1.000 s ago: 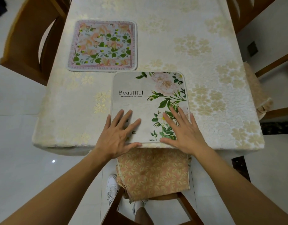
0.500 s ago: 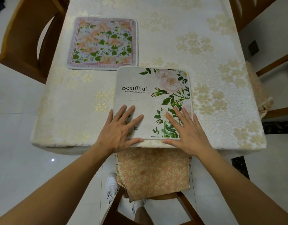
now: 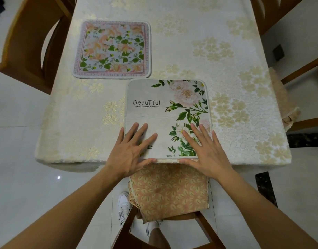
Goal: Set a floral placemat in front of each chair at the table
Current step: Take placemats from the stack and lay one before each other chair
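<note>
A cream placemat (image 3: pixel 165 112) printed with "Beautiful" and pink roses lies flat at the table's near edge, above a chair with a patterned seat cushion (image 3: pixel 170 191). My left hand (image 3: pixel 131 151) rests palm down on its near left corner, fingers spread. My right hand (image 3: pixel 205 150) lies flat on its near right corner, fingers spread too. A second placemat (image 3: pixel 112 49) with orange flowers and a pink border lies at the left side, in front of the left chair (image 3: pixel 29 42).
The table (image 3: pixel 217 69) wears a cream cloth with gold flowers. Wooden chairs stand at the far right (image 3: pixel 267 13) and right (image 3: pixel 302 72), the latter with a cushion. White tiled floor surrounds the table; my shoes (image 3: pixel 124 209) show below.
The "Beautiful" placemat slid a little away from me on the table, then stayed put. Both hands remain flat on its near corners.
</note>
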A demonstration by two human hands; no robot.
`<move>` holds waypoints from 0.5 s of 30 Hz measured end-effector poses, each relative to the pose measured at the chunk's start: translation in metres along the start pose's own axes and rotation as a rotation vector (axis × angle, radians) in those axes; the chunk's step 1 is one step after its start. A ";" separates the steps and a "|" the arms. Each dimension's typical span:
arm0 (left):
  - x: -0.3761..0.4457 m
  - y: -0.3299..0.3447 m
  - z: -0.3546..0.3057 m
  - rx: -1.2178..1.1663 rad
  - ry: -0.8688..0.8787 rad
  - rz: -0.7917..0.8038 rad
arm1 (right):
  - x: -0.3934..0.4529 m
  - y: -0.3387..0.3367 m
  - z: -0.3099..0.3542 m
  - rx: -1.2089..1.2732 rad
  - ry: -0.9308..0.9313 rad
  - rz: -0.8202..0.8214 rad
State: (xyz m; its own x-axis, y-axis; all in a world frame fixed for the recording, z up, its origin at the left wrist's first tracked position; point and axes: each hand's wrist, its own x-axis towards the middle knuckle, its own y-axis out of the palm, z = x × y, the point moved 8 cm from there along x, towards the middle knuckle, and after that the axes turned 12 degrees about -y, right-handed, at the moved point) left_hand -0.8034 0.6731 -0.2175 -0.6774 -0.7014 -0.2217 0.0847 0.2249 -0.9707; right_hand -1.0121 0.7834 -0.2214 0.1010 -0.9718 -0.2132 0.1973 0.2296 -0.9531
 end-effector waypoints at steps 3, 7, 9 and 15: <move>0.000 0.000 0.000 0.000 0.002 -0.004 | -0.001 0.000 0.001 0.004 0.004 0.000; 0.000 0.001 0.000 0.008 0.009 -0.004 | -0.001 0.001 0.002 -0.017 0.004 0.006; 0.000 0.001 0.000 0.004 0.008 0.000 | -0.002 0.001 0.002 -0.014 0.002 0.000; -0.001 0.001 -0.001 -0.006 0.010 -0.006 | -0.006 0.002 0.006 0.018 0.017 -0.035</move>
State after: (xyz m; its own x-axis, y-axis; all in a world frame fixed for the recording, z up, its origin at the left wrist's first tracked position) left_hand -0.8034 0.6745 -0.2181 -0.6851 -0.6961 -0.2147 0.0760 0.2249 -0.9714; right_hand -1.0064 0.7896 -0.2205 0.0772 -0.9799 -0.1839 0.2175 0.1965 -0.9561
